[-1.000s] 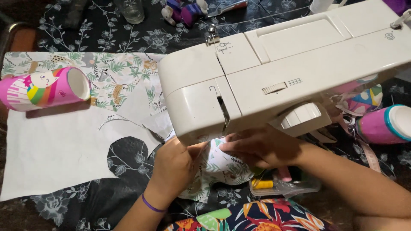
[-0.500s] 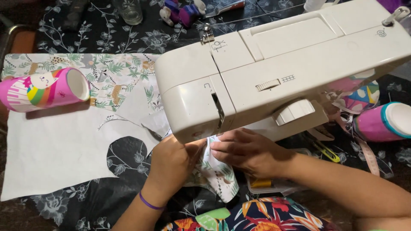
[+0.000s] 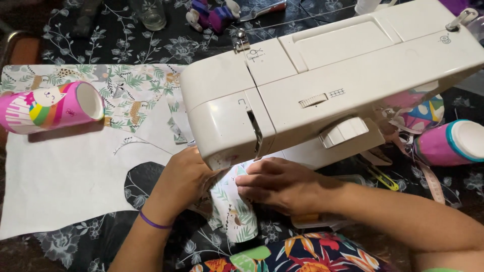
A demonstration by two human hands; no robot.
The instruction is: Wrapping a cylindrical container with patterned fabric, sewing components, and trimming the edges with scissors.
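A white sewing machine (image 3: 322,85) stands across the middle of the table. Under its head lies a small piece of leaf-printed fabric (image 3: 237,214). My left hand (image 3: 184,179) presses on the fabric's left side, partly tucked under the machine head; a purple band circles that wrist. My right hand (image 3: 280,186) lies flat on the fabric's right side, fingers pointing left towards the needle area. The needle itself is hidden by the machine head.
A large white cloth sheet (image 3: 65,181) with a cut-out curve covers the left of the dark floral tablecloth (image 3: 126,40). A pink rainbow cup (image 3: 50,107) lies on its side at left. Another pink cup (image 3: 451,143) lies right. More printed fabric (image 3: 126,90), a glass (image 3: 151,12) and a toy (image 3: 212,12) sit behind.
Both hands have slid slightly, with the fabric piece now hanging lower towards me. My view has shifted a little, so the machine sits lower and closer in the frame.
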